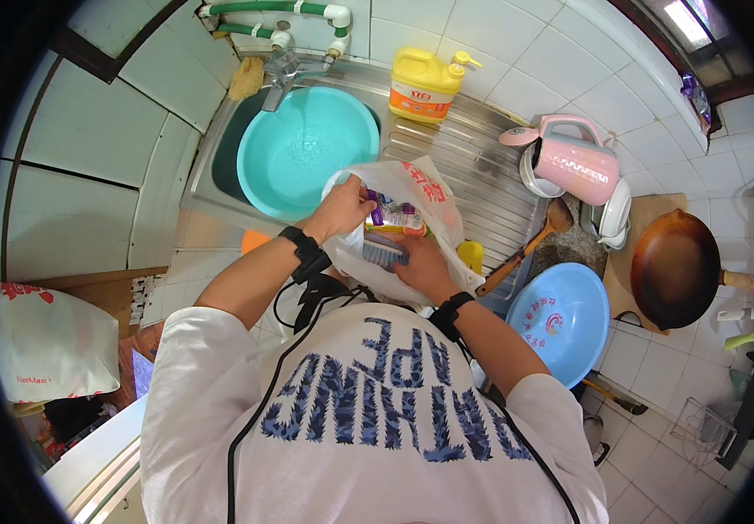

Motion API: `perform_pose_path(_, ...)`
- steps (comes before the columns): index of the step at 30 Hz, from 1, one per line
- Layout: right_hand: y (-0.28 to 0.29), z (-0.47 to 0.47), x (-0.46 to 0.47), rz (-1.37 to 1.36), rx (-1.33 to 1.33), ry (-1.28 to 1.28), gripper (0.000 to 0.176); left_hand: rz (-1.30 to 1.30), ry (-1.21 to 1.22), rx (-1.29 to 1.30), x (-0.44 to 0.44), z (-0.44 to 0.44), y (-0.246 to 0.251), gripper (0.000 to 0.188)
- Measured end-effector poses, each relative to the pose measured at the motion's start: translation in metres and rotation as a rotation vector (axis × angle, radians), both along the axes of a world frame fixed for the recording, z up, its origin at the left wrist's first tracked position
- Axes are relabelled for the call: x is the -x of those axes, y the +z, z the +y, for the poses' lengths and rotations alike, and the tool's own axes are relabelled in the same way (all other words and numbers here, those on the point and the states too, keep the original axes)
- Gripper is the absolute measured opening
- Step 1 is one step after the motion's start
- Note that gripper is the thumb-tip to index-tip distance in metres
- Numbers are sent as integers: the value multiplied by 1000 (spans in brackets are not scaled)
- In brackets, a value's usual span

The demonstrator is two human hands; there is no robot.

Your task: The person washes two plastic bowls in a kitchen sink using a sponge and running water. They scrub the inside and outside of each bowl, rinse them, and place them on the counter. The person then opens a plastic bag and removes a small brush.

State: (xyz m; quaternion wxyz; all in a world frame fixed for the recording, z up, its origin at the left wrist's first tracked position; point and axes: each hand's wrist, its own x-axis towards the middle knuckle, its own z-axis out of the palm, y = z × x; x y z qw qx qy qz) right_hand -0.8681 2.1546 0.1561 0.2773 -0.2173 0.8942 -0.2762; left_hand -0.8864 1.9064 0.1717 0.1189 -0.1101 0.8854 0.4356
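A white plastic bag (446,216) with red print stands open in front of me at the sink's front edge. My left hand (347,206) pinches the bag's left rim. My right hand (424,262) reaches inside, its fingers and thumb around the right end of a scrubbing brush (380,252) with grey-blue bristles. Beyond the brush lies a packet (393,213) with purple, white and yellow parts; its lower part is hidden. Close behind the bag, a turquoise basin (259,150) holding water sits in the steel sink (203,173).
A tap (279,82) hangs over the basin. On the drainboard (482,141) stands a yellow detergent jug (419,88). To the right are a pink kettle (580,164), a wooden spatula (524,249), a light-blue basin (560,347) and a wok (675,268). Black cables (262,419) hang across my shirt.
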Motion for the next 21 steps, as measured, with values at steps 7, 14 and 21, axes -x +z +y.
perform_pose_path(7,-27,-10,-23,54,-79,62,78,-4,-74,43,-25,-4,25,34)
perform_pose_path(14,24,33,-11,159,159,50,61,76,-105,-168,-44,-13,39,17)
perform_pose_path(21,92,65,5,226,511,-75,50,508,-317,-179,-41,24,87,30)
